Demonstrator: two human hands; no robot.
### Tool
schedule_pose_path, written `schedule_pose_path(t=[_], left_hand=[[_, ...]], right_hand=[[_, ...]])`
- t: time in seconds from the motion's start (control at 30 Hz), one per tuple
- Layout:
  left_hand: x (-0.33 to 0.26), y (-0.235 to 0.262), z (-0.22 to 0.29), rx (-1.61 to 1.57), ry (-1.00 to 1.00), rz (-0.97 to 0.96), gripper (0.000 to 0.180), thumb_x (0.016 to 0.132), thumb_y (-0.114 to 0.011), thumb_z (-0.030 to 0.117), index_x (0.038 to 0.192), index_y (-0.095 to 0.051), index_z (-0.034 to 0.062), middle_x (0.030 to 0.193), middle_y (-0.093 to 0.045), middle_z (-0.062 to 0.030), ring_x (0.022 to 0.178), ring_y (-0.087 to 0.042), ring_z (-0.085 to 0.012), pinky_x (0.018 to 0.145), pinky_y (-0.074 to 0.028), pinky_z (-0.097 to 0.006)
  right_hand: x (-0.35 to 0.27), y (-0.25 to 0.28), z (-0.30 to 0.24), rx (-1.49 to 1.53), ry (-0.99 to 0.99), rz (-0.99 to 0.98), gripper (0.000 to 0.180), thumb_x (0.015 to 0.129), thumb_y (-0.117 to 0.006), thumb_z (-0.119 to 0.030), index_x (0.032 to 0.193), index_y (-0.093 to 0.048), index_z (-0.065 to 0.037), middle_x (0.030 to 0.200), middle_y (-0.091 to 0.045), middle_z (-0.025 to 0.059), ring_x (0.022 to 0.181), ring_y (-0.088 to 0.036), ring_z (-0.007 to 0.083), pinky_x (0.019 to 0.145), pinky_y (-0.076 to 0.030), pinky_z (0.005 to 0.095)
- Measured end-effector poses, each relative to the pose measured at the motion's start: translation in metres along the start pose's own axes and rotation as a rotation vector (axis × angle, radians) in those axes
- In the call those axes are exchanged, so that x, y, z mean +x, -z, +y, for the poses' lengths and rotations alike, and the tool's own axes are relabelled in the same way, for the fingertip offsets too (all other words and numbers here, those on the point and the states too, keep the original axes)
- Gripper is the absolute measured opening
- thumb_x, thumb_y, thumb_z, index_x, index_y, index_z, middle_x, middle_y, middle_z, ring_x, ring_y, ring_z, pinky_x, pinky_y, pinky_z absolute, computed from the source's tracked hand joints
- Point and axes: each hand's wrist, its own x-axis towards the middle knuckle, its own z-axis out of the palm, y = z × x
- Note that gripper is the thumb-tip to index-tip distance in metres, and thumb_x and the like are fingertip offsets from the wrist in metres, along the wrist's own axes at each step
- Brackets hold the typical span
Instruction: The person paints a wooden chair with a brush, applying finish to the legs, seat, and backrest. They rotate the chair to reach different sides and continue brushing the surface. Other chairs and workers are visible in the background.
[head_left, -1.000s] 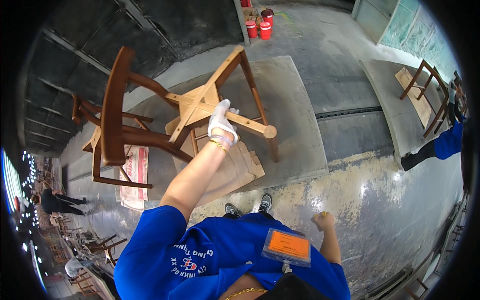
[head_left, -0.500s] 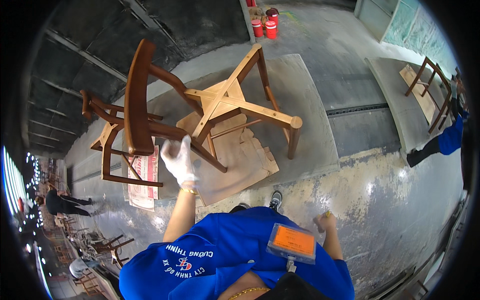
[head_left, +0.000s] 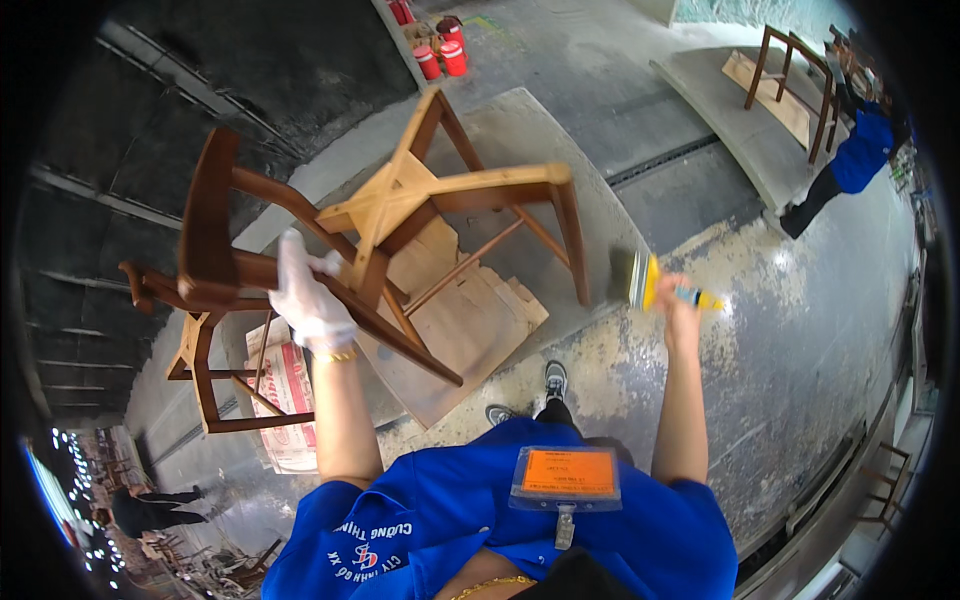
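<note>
We see a wooden chair (head_left: pixel 385 205) on the left, standing over a sheet of brown cardboard (head_left: pixel 485 320) on a grey platform (head_left: pixel 585 195). Its dark curved back is at the left, its pale crossed seat frame faces up, and its brown legs reach down toward the near side. Our left hand (head_left: pixel 305 300), in a white glove, lies against the dark rail below the chair's back, thumb apart from the fingers; the far side of it is hidden, so we cannot tell whether it grips the rail or only rests there. Our right hand (head_left: pixel 680 302) is bare and closed around the yellow handle of a paintbrush (head_left: pixel 642 280), which we hold on the right, its dark bristles pointing left toward the chair but well apart from it.

Just left of this chair we see a second chair (head_left: pixel 203 385), with a red-and-white printed sheet (head_left: pixel 290 400) beside it. Red buckets (head_left: pixel 453 60) stand at the far side. At the far right, a co-worker in a blue shirt (head_left: pixel 862 150) is beside another dark chair (head_left: pixel 757 70). An orange badge (head_left: pixel 570 473) hangs on our own blue shirt (head_left: pixel 450 500).
</note>
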Motion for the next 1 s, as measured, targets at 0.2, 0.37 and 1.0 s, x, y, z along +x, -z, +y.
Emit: schedule_pose_path(t=[0.2,0.37,1.0], left_hand=[[0.069,-0.001,-0.006,-0.115,0.037,0.044,0.023,0.094,-0.075,0.022,0.097,-0.067,0.0008,0.071,-0.047,-0.0023,0.059,-0.048,-0.0149,0.062,-0.052,-0.036],[0.1,-0.002,-0.019,-0.057,-0.014,0.072,0.016,0.095,-0.071,0.014,0.095,-0.07,-0.0011,0.071,-0.049,-0.0036,0.057,-0.048,-0.0153,0.056,-0.048,-0.033],[0.179,-0.003,-0.052,0.058,0.019,0.064,0.019,0.088,-0.076,0.013,0.078,-0.064,0.0023,0.067,-0.054,-0.0039,0.054,-0.05,-0.0157,0.053,-0.046,-0.03]], right_hand=[[0.049,-0.177,-0.053,0.98,0.08,-0.551,0.017,0.09,-0.068,0.003,0.096,-0.061,-0.011,0.126,-0.066,0.0146,0.118,-0.063,0.0307,0.098,-0.051,0.0472],[0.074,-0.149,0.053,1.012,-0.108,-0.333,0.019,0.093,-0.066,0.002,0.1,-0.06,-0.015,0.123,-0.067,0.0115,0.12,-0.062,0.0303,0.1,-0.051,0.0497],[0.059,-0.169,0.039,0.686,-0.031,-0.085,0.016,0.096,-0.066,0.002,0.1,-0.057,-0.011,0.126,-0.066,0.0124,0.114,-0.066,0.0266,0.092,-0.056,0.0436]])
